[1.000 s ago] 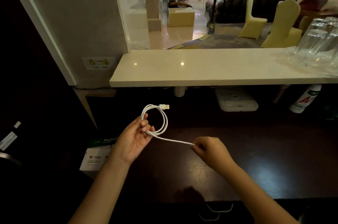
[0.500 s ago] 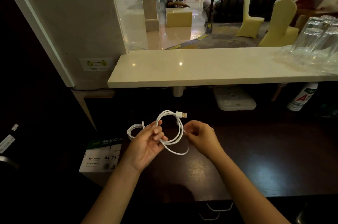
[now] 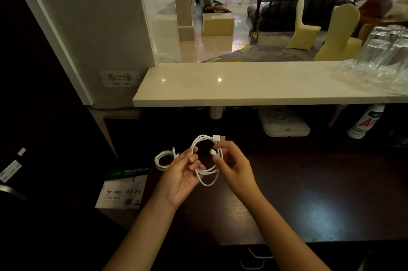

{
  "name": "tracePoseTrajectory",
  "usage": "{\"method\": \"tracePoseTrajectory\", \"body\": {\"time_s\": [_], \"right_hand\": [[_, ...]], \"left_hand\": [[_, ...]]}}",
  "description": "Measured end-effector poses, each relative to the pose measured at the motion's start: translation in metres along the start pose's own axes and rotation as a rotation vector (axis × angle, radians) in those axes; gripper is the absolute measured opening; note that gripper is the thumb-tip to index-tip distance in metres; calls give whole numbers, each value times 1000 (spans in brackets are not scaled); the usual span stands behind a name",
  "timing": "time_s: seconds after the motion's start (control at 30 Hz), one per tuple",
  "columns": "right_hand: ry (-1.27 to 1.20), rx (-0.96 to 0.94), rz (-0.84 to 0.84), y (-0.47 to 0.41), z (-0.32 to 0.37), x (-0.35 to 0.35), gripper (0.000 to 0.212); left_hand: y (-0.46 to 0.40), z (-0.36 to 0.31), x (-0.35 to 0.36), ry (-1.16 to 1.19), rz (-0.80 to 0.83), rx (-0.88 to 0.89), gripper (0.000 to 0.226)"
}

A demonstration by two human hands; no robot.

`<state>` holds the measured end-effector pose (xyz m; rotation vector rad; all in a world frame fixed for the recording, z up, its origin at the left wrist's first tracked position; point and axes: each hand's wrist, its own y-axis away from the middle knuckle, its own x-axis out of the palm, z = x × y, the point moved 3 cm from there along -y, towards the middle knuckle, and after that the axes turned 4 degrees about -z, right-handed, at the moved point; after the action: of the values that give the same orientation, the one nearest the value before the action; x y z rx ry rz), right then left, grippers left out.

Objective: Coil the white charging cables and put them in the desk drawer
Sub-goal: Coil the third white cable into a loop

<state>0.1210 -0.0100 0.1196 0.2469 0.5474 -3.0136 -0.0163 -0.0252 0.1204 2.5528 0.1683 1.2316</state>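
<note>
While the white cable (image 3: 204,161) hung in loops above the dark desk (image 3: 309,193), the person was at the coiling step. The left hand (image 3: 183,179) lay palm-up with its fingers curled round the gathered loops, thumb and forefinger pinching them on the near left side. The right hand (image 3: 231,166) pinched the small plug end (image 3: 212,151) at the coil's right side, just below the USB plug (image 3: 219,138) that stuck out at the top. A second coiled cable (image 3: 163,159) lay on the desk just beyond the left hand, seemingly already wound. By the look of it, the next move called for tucking the loose end into the loops so they would not spring apart, then reaching for the drawer handles (image 3: 257,258) at the near edge; the drawer appeared closed.
</note>
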Motion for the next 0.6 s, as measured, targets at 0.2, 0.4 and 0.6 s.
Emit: {"method": "tracePoseTrajectory", "body": {"time_s": [0.2, 0.4, 0.6], "right_hand": [[182, -170, -265, 0, 2, -1, 7], [-75, -90, -525, -9, 30, -17, 12], [-285, 172, -435, -30, 26, -48, 14]], "left_hand": [[1, 0, 1, -35, -7, 37, 23], [7, 5, 5, -133, 9, 29, 21], [8, -3, 5, -45, 60, 11, 21]]}}
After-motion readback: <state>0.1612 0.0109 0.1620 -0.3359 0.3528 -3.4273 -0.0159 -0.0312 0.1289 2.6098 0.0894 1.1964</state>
